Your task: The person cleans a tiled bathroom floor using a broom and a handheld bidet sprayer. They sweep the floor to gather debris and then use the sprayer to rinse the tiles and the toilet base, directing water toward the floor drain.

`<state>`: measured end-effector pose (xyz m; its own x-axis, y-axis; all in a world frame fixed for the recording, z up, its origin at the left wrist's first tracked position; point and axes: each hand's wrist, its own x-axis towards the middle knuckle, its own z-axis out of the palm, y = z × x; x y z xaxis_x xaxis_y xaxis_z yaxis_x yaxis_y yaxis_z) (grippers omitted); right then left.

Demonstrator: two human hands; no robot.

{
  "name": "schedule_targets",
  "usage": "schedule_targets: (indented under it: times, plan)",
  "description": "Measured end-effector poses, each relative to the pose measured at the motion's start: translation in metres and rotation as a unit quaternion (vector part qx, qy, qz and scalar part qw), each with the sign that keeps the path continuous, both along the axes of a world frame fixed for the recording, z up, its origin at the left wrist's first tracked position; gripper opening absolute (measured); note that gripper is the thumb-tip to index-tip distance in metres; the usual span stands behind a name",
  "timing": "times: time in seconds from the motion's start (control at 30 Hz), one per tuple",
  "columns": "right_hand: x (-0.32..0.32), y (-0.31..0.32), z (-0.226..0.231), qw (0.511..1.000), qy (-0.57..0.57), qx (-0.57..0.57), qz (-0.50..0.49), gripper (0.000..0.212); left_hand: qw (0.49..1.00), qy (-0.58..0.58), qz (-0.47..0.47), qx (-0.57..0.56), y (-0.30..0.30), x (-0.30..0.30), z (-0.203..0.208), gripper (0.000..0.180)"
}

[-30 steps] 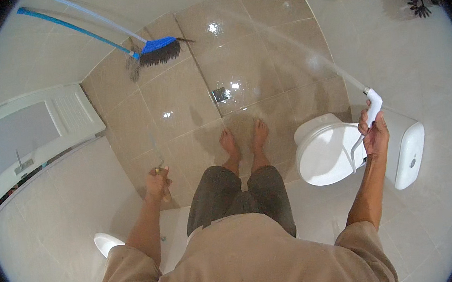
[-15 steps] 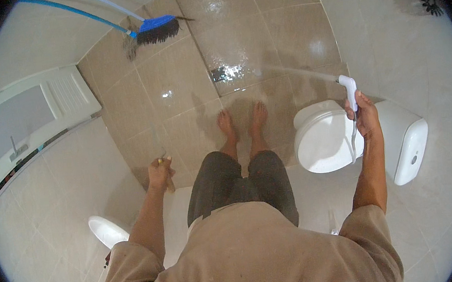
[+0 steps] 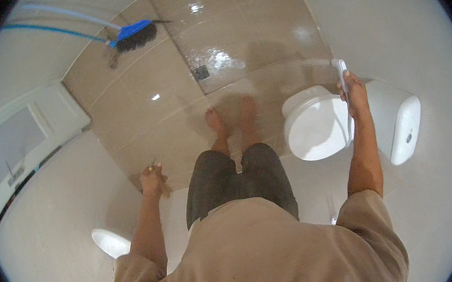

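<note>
My right hand (image 3: pixel 356 96) is wrapped round a white bidet sprayer (image 3: pixel 342 70) beside the toilet. A faint jet of water leaves its head toward the left, over the wet tiled floor (image 3: pixel 264 28). The sprayer's hose hangs below the hand, past the toilet seat. On the left, low beside my knee, my left hand (image 3: pixel 152 179) is closed on a small tool with a tan handle (image 3: pixel 165 191). A thin tip pokes out above the fingers; the tool's kind is too small to tell.
A white toilet (image 3: pixel 318 129) with its lid down and a cistern (image 3: pixel 405 130) stand at right. At far left a blue broom (image 3: pixel 135 34) leans in the corner near a white door (image 3: pixel 35 137). A square drain (image 3: pixel 201 72) sits in the floor; a white basin (image 3: pixel 110 243) is lower left.
The view has turned and shifted a little. The sprayer in my right hand is tilted differently, and its jet looks shorter and fainter. My left hand still grips the small tool.
</note>
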<state>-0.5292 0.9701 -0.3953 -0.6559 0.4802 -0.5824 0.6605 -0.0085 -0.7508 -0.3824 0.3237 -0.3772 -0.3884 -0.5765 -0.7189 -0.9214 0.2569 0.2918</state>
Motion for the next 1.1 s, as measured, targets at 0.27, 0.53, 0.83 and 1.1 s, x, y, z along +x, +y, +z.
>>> schedule_targets:
  times: [0.27,0.53,0.83,1.1]
  plan:
    - [0.015,0.043,0.012,0.98,0.127,0.066,-0.14,0.032,1.0,-0.002,-0.026,0.014,-0.014,-0.001,-0.013,0.027]
    - [0.024,0.052,0.013,0.98,0.144,0.063,-0.12,0.039,0.996,0.045,-0.015,0.071,-0.042,0.002,-0.03,0.028]
    - [0.021,0.071,0.027,0.981,-0.006,0.145,-0.13,0.042,0.997,0.035,0.001,0.068,-0.037,-0.006,-0.037,0.03]
    - [0.019,0.091,0.019,0.987,-0.045,0.122,-0.097,0.041,0.994,0.034,-0.012,0.1,-0.039,-0.002,-0.041,0.03]
